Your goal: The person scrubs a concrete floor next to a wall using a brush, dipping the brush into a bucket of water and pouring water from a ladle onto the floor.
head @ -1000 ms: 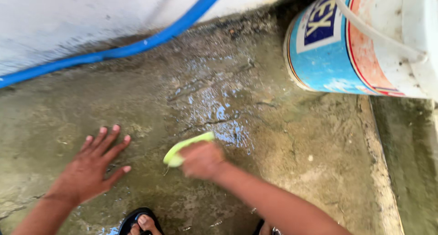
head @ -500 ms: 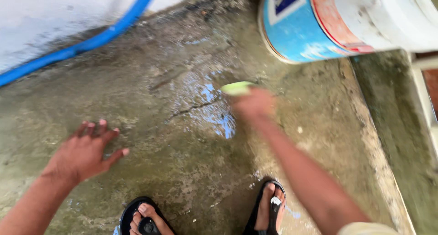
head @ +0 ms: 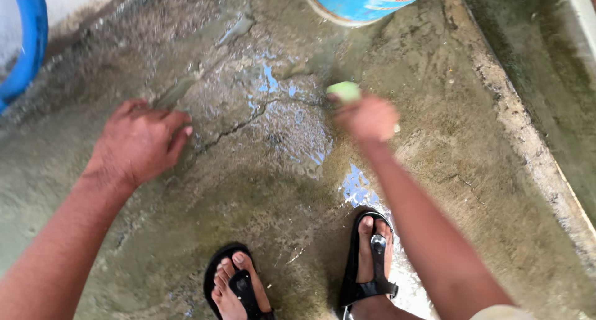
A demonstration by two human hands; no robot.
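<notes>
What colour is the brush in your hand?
Light green; the scrub brush shows in the right hand, head view.

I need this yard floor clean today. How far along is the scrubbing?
Done: the concrete floor is wet around the crack. In hand: the right hand grips a green brush; the left hand braces. Left: green-brown grime shows almost everywhere.

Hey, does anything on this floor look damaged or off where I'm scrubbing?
Yes. A dark crack runs across the wet concrete floor, between the left hand pressed on the floor and the right hand gripping a green brush. Water pools around it, and the surface looks stained and patchy.
</notes>
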